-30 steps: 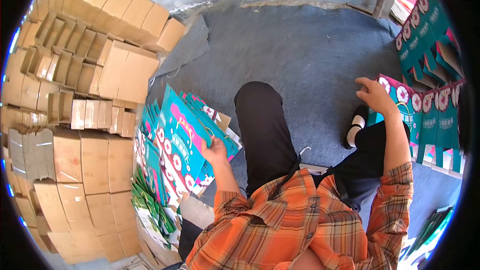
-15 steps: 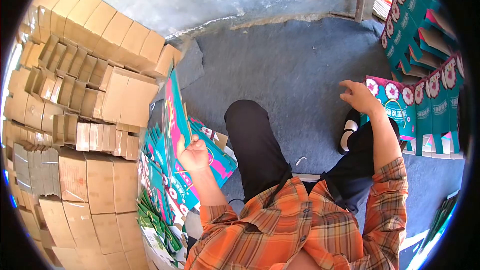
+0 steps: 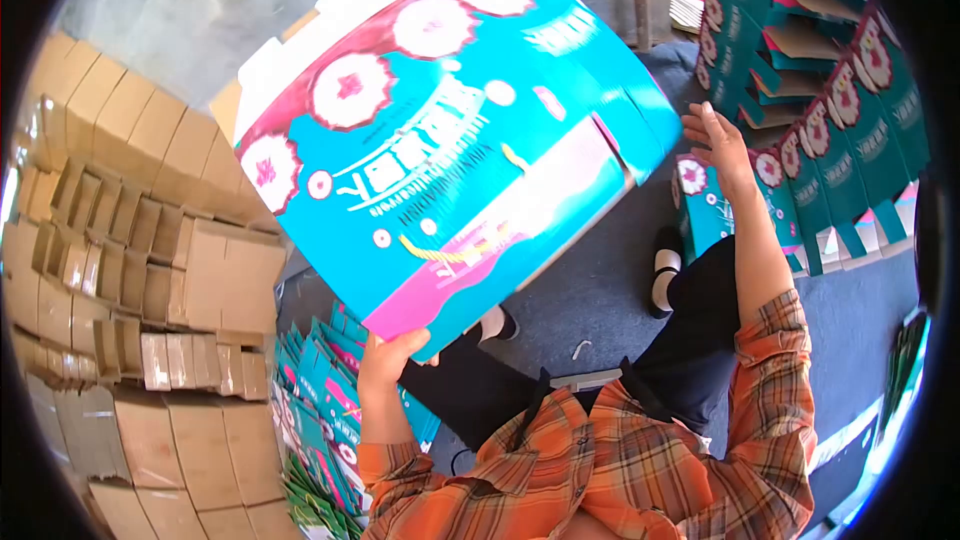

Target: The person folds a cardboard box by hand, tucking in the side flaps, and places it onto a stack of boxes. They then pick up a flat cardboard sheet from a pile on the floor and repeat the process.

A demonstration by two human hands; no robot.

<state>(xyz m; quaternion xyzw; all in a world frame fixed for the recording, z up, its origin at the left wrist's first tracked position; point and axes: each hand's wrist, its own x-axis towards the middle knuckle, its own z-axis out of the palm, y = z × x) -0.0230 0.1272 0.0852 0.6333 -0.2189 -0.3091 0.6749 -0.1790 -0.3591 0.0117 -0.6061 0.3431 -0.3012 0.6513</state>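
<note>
My left hand (image 3: 385, 360) grips the lower left corner of a flattened teal and pink gift box (image 3: 420, 170), holding it up and tilted in front of me. White flower shapes run along its maroon band, and a yellow cord handle (image 3: 440, 252) hangs on its face. White and brown flaps edge the top. My right hand (image 3: 722, 150) is raised at the right with its fingers apart, holding nothing, near the box's right end. Just below and beyond it stands a row of set-up boxes (image 3: 850, 180) in the same print.
Brown cartons (image 3: 180, 430) are stacked high along the left. A pile of flat teal boxes (image 3: 320, 420) leans beside my left leg. More printed boxes (image 3: 740, 30) stand at the upper right. Dark flooring (image 3: 580, 310) shows between my feet.
My left hand has lifted the flat box from the pile at my left and swung it up and across in front of me. My right hand has risen slightly, its fingers spreading.
</note>
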